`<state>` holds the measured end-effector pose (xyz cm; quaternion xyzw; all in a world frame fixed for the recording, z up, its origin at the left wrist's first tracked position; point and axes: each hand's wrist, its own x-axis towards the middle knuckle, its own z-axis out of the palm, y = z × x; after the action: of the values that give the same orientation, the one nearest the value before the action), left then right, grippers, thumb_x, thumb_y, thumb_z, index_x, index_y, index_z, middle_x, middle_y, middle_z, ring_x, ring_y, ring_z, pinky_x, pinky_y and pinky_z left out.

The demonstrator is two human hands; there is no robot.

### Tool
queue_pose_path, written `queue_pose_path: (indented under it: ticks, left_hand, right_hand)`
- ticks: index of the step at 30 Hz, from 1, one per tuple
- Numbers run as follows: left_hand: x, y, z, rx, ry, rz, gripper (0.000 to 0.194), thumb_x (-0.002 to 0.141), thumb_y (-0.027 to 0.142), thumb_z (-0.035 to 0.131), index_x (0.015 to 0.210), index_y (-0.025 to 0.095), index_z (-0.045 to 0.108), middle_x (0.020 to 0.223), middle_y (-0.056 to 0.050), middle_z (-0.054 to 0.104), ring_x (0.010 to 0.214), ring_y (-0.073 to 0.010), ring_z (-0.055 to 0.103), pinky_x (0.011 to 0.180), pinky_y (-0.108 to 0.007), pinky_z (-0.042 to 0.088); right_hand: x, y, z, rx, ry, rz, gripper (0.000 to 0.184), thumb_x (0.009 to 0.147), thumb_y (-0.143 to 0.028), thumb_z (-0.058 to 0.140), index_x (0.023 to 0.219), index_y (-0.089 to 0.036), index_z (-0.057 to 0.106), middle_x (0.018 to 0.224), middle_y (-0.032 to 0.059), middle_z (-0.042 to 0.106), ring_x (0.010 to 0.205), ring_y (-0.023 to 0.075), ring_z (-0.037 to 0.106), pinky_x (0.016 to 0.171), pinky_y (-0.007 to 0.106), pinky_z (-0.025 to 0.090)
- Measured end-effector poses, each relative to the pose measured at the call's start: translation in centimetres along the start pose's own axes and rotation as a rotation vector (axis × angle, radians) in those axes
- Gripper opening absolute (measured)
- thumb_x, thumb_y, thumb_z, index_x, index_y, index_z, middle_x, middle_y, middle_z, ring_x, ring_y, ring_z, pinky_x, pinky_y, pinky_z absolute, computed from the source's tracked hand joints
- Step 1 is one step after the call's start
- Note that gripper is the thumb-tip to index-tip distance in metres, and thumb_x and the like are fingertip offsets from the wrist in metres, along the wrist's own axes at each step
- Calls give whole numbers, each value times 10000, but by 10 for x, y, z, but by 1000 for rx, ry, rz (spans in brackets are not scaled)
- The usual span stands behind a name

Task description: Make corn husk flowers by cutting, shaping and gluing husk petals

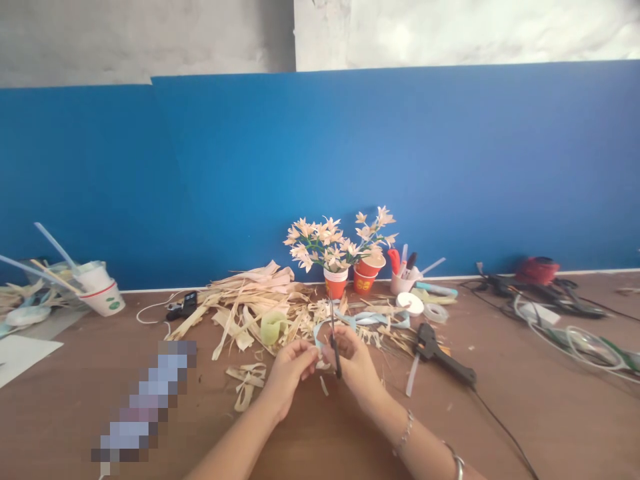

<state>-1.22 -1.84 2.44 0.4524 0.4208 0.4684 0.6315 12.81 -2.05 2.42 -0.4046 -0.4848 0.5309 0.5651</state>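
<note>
My right hand (353, 360) is closed around a pair of scissors (337, 357) with dark handles, its thin blades pointing up and away. Close beside it, my left hand (295, 370) pinches a small pale piece at the fingertips, too small to make out. A light blue strip (318, 332) curls just behind the fingers; whether it is held I cannot tell. Beyond both hands lies a heap of dried husk strips (250, 300). Pale husk flowers (323, 243) on green stems stand in a red paper cup (336, 287), with more flowers in the cup beside it.
To the right lies a black glue gun (445, 357) with its cord running toward me. Behind it are a tape roll (436, 313) and a pen cup (401, 283). Cables (565, 333) tangle at far right. A white cup (105, 300) tilts at left; a blue partition (225, 180) backs the table.
</note>
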Motion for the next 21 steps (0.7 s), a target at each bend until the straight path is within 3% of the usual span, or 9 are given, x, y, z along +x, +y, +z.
queue_pose_path:
  ticks: [5, 9, 21]
  left_hand:
    - [2, 3, -3, -49, 126, 71, 163, 693, 292, 658, 641, 153, 589, 589, 32, 558, 555, -88, 443, 564, -217, 325]
    - [1, 8, -3, -143, 146, 70, 160, 665, 293, 688, 670, 143, 634, 697, -17, 643, 706, -144, 556, 687, -253, 398]
    - [0, 9, -3, -286, 93, 44, 167, 648, 250, 715, 619, 139, 593, 684, -36, 657, 633, -146, 572, 640, -280, 465]
  right_hand:
    - [0, 10, -5, -83, -207, 105, 370, 656, -403, 741, 849, -197, 502, 646, -50, 532, 541, 92, 494, 486, 197, 379]
    - [-3, 10, -6, -121, -313, 208, 418, 646, -475, 732, 834, -187, 496, 583, -72, 505, 435, 65, 442, 432, 189, 348]
    - [-7, -3, -1, -87, -378, 233, 431, 593, -467, 772, 776, -178, 510, 558, -67, 509, 455, 66, 437, 431, 187, 363]
